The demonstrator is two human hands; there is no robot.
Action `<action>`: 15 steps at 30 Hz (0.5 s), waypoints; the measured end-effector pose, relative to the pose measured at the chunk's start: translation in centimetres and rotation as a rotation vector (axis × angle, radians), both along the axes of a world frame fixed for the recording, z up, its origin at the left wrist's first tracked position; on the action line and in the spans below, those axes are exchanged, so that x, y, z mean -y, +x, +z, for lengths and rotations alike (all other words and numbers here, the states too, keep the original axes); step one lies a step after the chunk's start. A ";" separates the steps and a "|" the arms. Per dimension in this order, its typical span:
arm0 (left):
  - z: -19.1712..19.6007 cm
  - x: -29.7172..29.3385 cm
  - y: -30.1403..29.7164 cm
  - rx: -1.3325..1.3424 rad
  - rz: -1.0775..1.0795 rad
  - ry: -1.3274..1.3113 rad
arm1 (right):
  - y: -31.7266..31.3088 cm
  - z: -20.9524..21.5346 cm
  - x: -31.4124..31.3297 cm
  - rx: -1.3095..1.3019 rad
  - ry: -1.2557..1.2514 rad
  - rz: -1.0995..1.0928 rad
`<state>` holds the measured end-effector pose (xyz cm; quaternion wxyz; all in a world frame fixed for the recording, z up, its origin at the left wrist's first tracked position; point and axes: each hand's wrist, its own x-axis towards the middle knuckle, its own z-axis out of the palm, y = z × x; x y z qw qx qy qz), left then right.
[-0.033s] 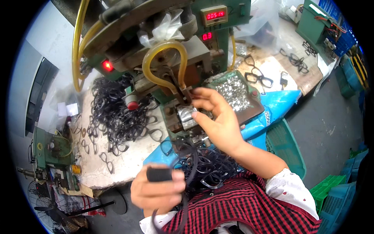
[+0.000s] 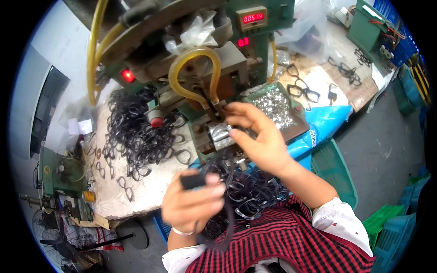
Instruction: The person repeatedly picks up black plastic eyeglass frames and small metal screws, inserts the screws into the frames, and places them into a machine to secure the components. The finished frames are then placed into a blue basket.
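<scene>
**Currently: both hands at the green press, frames piled all around**

Containers first. Green metal tray sits right of the machine's jig, full of small shiny metal parts. Blue basket stands at the table's right edge, below the tray; can't tell what's in it. A heap of black eyeglass frames rests in the person's lap area, just under both hands. A second, bigger heap of dark frames is spread on the table left of the machine, some strays near the front edge.

Hands. Left hand is closed, gripping a black eyeglass frame; picture is motion-blurred there. Right hand is up at the jig, fingers curled and pinched together near the clamp; whatever they pinch is too small to tell.

Edges and room. Green press machine with yellow hose loop fills the table's middle, tight above the right hand. Table's front-left edge is chipped, floor open below it. 2 finished frames lie on the far right of the table, well apart from the hands. Grey floor to the right is open beyond the basket.
</scene>
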<state>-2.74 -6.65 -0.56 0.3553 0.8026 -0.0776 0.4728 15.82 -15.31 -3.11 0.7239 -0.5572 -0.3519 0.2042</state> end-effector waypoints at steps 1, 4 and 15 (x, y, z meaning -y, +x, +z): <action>-0.2 -0.7 0.8 -0.085 0.030 0.103 | 1.2 0.0 0.4 0.083 -0.005 0.024; -2.0 -2.9 3.2 -0.175 0.050 0.361 | 6.5 -3.9 1.4 0.824 -0.431 -0.425; -3.3 -3.1 3.0 -0.274 0.029 0.290 | 11.4 -11.0 3.7 0.916 -0.480 -0.649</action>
